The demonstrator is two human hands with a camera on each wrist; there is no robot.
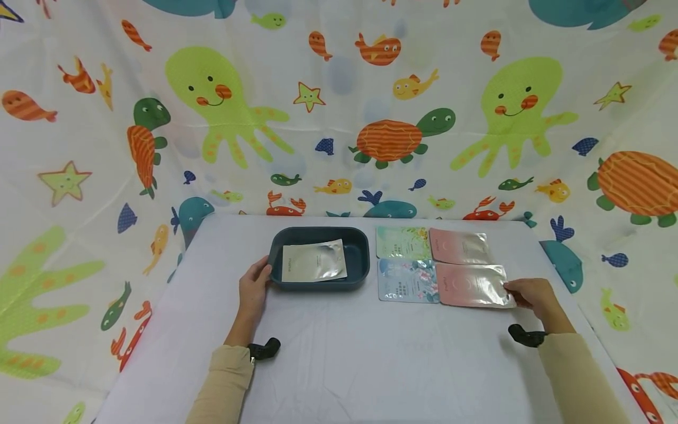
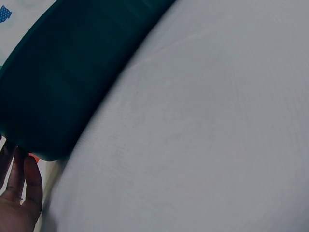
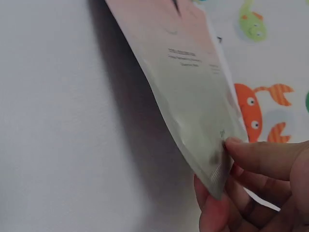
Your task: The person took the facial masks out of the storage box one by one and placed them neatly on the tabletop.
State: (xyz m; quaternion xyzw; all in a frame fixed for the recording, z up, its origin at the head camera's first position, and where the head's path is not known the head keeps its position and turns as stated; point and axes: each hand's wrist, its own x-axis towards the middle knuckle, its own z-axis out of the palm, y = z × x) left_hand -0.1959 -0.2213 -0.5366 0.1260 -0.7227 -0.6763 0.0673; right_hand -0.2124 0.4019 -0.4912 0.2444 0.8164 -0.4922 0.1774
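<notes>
My right hand [image 1: 537,297] pinches the right end of a pink and silver sheet mask sachet [image 1: 471,285]. In the right wrist view the thumb lies on top of this foil sachet [image 3: 193,92] and the fingers are under its corner, which is lifted off the cloth. My left hand [image 1: 254,288] touches the left end of a dark blue-green tray [image 1: 318,287]. Its fingers [image 2: 34,179] look fairly straight against the tray's end in the left wrist view. Inside the tray lies a pale silvery-gold sachet [image 1: 312,262].
Beside the held sachet lie another pink sachet [image 1: 459,246], a green one [image 1: 402,241] and a blue floral one [image 1: 408,281]. A white cloth [image 1: 381,359] covers the table. Behind it hangs a curtain [image 1: 339,123] printed with sea animals.
</notes>
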